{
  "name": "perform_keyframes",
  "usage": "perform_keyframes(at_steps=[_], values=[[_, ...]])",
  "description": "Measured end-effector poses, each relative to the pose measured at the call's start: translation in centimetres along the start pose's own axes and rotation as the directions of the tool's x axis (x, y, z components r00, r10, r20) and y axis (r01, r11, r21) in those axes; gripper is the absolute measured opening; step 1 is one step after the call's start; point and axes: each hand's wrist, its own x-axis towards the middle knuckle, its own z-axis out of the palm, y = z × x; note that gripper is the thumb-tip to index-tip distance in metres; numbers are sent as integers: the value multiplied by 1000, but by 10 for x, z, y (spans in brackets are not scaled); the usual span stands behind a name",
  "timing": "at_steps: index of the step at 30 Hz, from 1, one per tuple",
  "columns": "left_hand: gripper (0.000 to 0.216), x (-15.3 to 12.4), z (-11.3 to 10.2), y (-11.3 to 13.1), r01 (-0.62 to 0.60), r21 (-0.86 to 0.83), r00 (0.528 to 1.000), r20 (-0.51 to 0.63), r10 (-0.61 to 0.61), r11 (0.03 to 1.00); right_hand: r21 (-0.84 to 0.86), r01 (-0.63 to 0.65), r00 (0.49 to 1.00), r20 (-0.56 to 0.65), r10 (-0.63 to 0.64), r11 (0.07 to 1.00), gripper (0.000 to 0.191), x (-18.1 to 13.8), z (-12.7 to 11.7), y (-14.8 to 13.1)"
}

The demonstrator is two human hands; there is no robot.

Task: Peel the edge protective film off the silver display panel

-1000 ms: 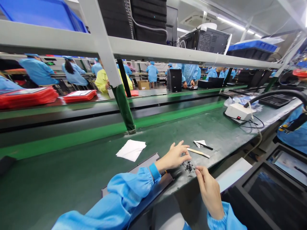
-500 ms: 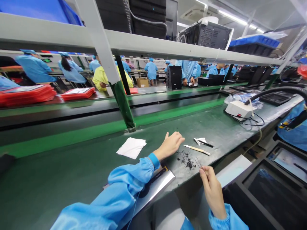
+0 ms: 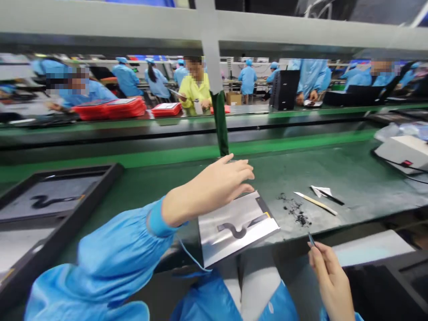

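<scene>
My left hand [image 3: 217, 183] hovers with fingers stretched out flat over the far edge of a silver panel [image 3: 236, 225] that lies at the near edge of the green bench and bears a dark S-shaped strip. My right hand [image 3: 329, 274] is low at the bench's front, fingers pinched on thin tweezers [image 3: 310, 238] whose tip points up. A small heap of black scraps [image 3: 296, 211] lies between the panel and a pale wooden stick [image 3: 316, 203].
A black tray [image 3: 50, 205] holding another panel sits at the left. A white folded paper with a dark tool [image 3: 324, 191] lies past the stick, and a white box [image 3: 404, 151] with cables is far right. People in blue coats work across the conveyor [image 3: 167, 133].
The view has swung left. My left hand lifted off the bench by the scraps and now spreads over the silver panel. My right hand drew back lower with the tweezers.
</scene>
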Motion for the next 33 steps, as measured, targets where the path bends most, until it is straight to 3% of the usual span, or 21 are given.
perform_keyframes(at_steps=[3,6,10,14,21,27,33], values=[[22,-74,4,-8,-6,102,1000,10,5,995,4,-6,982,187,5,1000,45,-20,7,6],[44,-139,33,-11,-47,182,996,84,32,982,15,-42,930,367,34,999,44,-37,15,4],[84,-183,79,-8,11,215,996,83,-30,977,-5,11,883,470,-7,1000,40,-51,29,-11],[79,-189,109,-13,37,246,999,-2,-38,969,-25,94,876,476,-70,995,39,-57,40,-24],[36,-179,139,-6,-82,257,966,-219,141,963,-21,188,863,481,-155,982,30,-64,40,-33],[50,-181,145,-5,15,282,980,-195,42,959,-46,176,872,471,-134,983,31,-71,37,-34],[29,-180,150,3,-66,370,928,-318,193,927,-83,346,828,496,-262,935,23,-68,36,-29]])
